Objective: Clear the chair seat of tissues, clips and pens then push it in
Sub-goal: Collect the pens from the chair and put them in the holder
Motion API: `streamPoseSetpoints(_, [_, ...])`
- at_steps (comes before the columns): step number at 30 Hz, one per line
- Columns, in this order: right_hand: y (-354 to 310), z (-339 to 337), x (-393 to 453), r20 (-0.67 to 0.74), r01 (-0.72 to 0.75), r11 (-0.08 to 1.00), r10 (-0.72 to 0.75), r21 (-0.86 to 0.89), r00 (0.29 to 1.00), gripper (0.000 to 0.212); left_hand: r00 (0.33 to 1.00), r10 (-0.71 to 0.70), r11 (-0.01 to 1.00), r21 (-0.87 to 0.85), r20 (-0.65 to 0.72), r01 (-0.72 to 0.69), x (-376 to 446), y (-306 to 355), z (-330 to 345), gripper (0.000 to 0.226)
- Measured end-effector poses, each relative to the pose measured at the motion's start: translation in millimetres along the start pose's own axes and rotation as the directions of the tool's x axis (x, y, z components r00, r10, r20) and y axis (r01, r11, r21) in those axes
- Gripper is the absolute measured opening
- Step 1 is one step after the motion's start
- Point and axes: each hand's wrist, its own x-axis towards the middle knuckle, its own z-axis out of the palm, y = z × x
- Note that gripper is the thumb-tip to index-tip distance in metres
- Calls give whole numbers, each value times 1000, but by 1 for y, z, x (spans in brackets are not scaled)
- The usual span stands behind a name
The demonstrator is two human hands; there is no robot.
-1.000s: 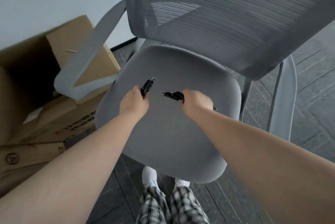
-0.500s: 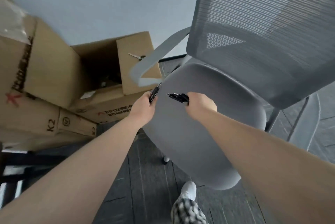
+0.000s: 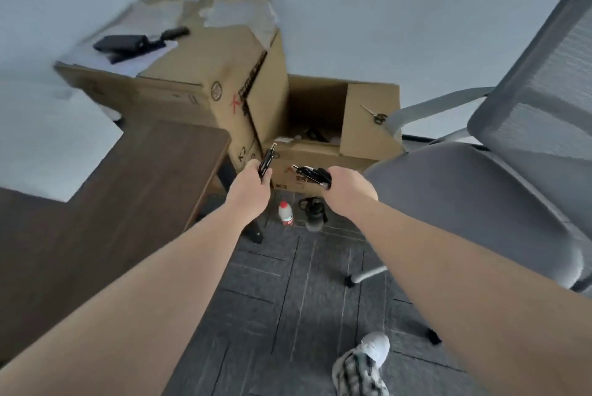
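Observation:
My left hand (image 3: 248,189) grips a black pen (image 3: 266,161) that points up and away. My right hand (image 3: 347,189) holds a bunch of black pens (image 3: 312,175) whose tips point left. Both hands hover over the floor, left of the grey chair seat (image 3: 464,200). The seat shows bare grey fabric with nothing lying on the visible part. The mesh backrest (image 3: 544,100) rises at the right edge.
A dark wooden desk (image 3: 112,203) fills the left. Cardboard boxes (image 3: 224,84) stand ahead, one open box (image 3: 320,126) with scissors (image 3: 376,115) on its flap. A white bottle (image 3: 285,213) and a dark bottle (image 3: 313,214) stand on the floor below my hands.
My view has swung left, away from the chair toward the desk and boxes. Both hands carried their pens off the seat and now hang over the floor.

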Motion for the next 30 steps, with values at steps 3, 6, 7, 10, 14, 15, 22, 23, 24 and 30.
streamPoseSetpoints(3, [-78,31,-43,22,101,995,-100,-21,995,10,993,-67,994,-88,-100,58,-50,-49,-58,28])
streamPoseSetpoints(6, [-158,58,-76,31,224,975,-224,10,974,10,980,-134,984,-138,-147,114,-93,-99,-108,24])
streamPoseSetpoints(7, [-184,66,-86,34,266,963,-267,28,963,8,972,-156,979,-155,-174,130,-106,-116,-124,23])
streamPoseSetpoints(10, [-257,89,-109,46,370,924,-375,93,926,8,929,-240,956,-234,-281,176,-141,-163,-168,23])
streamPoseSetpoints(14, [-332,123,-139,89,437,877,-460,201,883,6,830,-398,887,-394,-391,240,-182,-222,-214,26])
streamPoseSetpoints(15, [-348,132,-147,99,448,865,-478,226,873,7,803,-429,872,-422,-415,248,-191,-236,-223,27])
streamPoseSetpoints(22, [-434,188,-174,184,507,782,-593,362,784,9,637,-567,780,-589,-522,211,-228,-313,-263,23])
streamPoseSetpoints(23, [-444,194,-175,188,511,774,-603,374,775,8,626,-586,755,-628,-514,190,-230,-321,-266,22])
streamPoseSetpoints(24, [-452,199,-176,190,512,767,-610,386,770,9,619,-602,732,-659,-505,174,-230,-326,-267,22])
streamPoseSetpoints(30, [-491,228,-179,234,428,743,-602,514,764,13,543,-700,612,-781,-463,123,-223,-347,-269,21])
